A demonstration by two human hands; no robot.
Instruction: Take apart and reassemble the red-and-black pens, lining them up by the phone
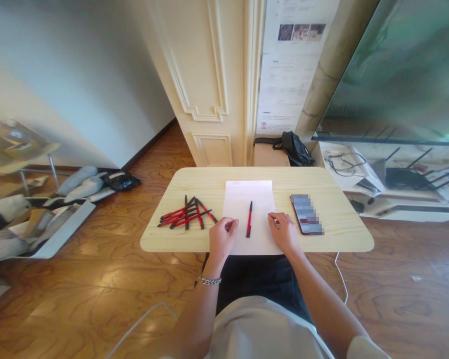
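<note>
Out to the left of the left hand, a loose pile of red-and-black pens lies crisscrossed on the pale wooden tabletop, near the hand but apart from it. The left hand rests on the left edge of a white sheet of paper, its fingers loosely curled with nothing in them. Between the two hands a single pen lies lengthwise on the sheet, touched by neither. The right hand sits on the sheet's right edge, fingers bent down and empty. Just beyond it to the right lies a phone, flat on the tabletop.

The work looks paused, with both hands steadying the sheet and one pen set apart from the pile. Picking that pen up would call for a light fingertip pinch on its slim barrel while the other hand keeps the sheet from sliding.
</note>
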